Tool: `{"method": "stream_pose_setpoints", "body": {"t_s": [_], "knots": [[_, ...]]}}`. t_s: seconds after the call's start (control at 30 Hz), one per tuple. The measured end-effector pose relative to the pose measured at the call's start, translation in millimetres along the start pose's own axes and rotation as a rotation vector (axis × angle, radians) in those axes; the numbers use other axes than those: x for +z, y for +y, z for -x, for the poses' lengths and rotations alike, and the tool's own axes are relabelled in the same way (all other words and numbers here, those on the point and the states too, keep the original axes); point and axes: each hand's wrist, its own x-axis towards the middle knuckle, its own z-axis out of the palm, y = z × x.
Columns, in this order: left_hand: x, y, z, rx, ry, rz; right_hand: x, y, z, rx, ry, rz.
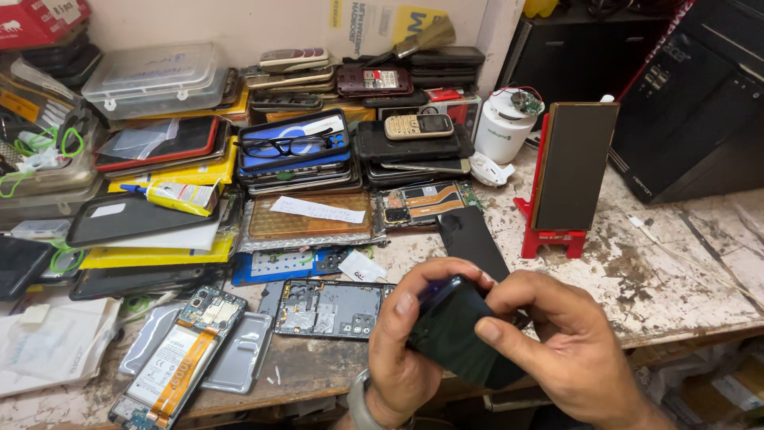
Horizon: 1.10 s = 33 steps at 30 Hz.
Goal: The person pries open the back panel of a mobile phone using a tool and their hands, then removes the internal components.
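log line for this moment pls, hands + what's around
left hand: grips dark phone | right hand: grips same phone | nearby: opened phone frame, red stand, worn bench

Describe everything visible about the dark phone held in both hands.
The phone is a slim, dark, glossy slab, apparently glass-faced, with rounded corners and a bluish sheen on its upper edge. It is tilted, held above the near edge of the workbench. The left hand grips its left side, thumb on the face; the right hand covers its right side, thumb pressing the face. Its lower corner is hidden.
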Motion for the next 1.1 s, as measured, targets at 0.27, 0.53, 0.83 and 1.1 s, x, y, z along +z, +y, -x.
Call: {"method": "stream_pose_setpoints", "body": {"t_s": [0.27, 0.53, 0.83, 1.1], "knots": [[-1, 11, 0, 0.095, -0.091, -0.452, 8, -4, 0, 0.125, 0.099, -0.003], [6, 7, -3, 0.016, 0.000, -0.228, 5, 1, -1, -0.026, 0.098, 0.014], [10, 9, -3, -0.017, 0.015, -0.141, 2, 4, 1, -0.073, 0.066, -0.007], [10, 9, -1, -0.017, 0.024, -0.130, 2, 3, 1, -0.151, 0.047, 0.037]]}}
